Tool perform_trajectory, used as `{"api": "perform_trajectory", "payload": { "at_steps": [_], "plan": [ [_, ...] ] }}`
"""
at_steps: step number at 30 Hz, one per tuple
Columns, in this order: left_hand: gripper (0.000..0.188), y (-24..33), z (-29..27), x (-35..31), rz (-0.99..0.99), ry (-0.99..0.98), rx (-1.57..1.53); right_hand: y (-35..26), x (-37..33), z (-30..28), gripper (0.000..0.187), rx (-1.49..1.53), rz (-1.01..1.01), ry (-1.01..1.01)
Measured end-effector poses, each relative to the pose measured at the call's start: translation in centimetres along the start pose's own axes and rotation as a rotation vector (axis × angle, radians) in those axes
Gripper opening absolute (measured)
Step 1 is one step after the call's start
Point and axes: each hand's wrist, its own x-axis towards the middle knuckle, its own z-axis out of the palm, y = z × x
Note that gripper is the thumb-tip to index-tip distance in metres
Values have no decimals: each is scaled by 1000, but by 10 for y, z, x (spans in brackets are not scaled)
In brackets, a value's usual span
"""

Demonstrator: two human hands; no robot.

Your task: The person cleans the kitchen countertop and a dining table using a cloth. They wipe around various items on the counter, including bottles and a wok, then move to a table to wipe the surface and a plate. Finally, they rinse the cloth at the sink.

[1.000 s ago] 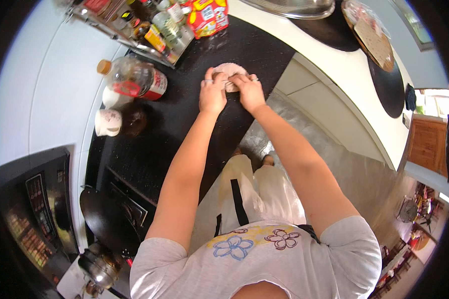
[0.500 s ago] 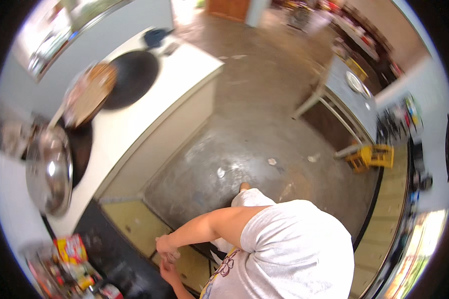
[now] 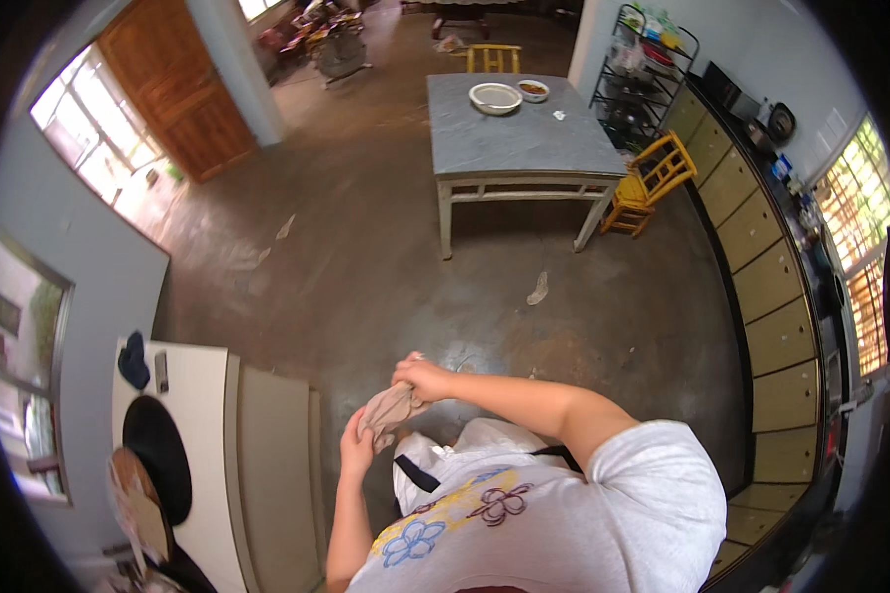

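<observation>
A crumpled beige-grey cloth point(image 3: 390, 407) stretches between my two hands, in front of my body and above the floor. The cloth's lower end is gripped by my left hand point(image 3: 355, 443), fingers closed round its edge. Slightly farther off and to the right, my right hand point(image 3: 424, 379) clutches the other end in a fist. A loose fold hangs down between them, close to my light trousers. My right forearm reaches across from the right, while the left one comes up from below.
A grey-topped table point(image 3: 524, 138) bears a white plate point(image 3: 495, 98) and a bowl of food point(image 3: 533, 91). Beside it stands a yellow chair point(image 3: 653, 183). Cabinets point(image 3: 776, 296) line the right wall. At left is a white counter point(image 3: 203, 395) with a black wok point(image 3: 158, 460).
My view has turned right, from the stove counter toward the table. Both hands have moved away from the dark worktop and cabinets, and the cloth now shows between them.
</observation>
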Motion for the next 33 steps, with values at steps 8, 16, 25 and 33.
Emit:
{"api": "perform_trajectory", "payload": {
  "at_steps": [8,16,25,33],
  "plan": [
    [52,109,163,283,165,-384,282,163,-10,-162,47,189,509,526],
    [48,206,328,569,614,-565,587,379,38,-345,42,-130,647,678],
    [66,204,510,748,897,-525,711,556,53,-455,54,-484,808,446],
    [65,196,615,801,800,-522,909,691,30,-462,45,-444,643,582]
  ]
}}
